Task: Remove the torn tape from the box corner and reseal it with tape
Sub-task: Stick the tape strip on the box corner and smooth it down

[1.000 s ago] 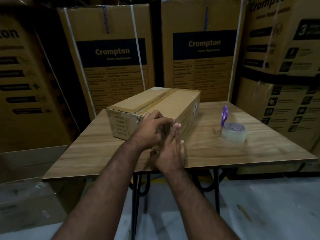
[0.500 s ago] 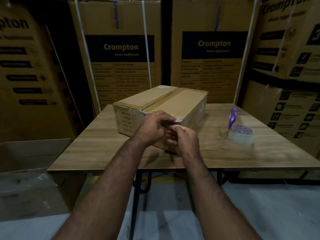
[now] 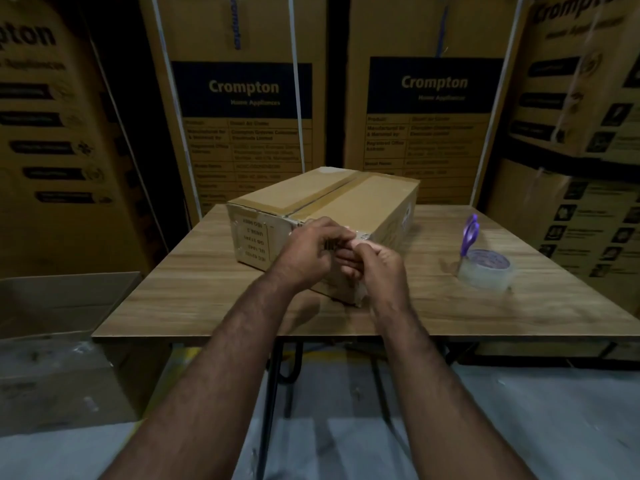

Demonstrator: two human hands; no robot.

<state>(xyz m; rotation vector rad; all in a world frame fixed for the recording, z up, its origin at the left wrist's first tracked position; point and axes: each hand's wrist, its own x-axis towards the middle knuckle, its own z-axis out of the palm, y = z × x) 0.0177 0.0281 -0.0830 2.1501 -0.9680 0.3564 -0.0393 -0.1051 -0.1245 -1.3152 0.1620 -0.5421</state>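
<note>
While both forearms reach in over the near edge of the desk [image 3: 207, 306], the left hand [image 3: 311, 252] and right hand [image 3: 379, 268] meet at the near upper corner of the cardboard box [image 3: 346, 199]. Both have curled fingers; they appear to pinch the torn tape [image 3: 360, 236] at that corner, though the exact grip is hidden. The box lies mid-desk, angled toward the far edge. Toward the right edge sit a clear tape roll [image 3: 485, 270] and purple-handled scissors [image 3: 470, 233] touching it. Large printed cartons [image 3: 242, 109] stand behind the far edge.
</note>
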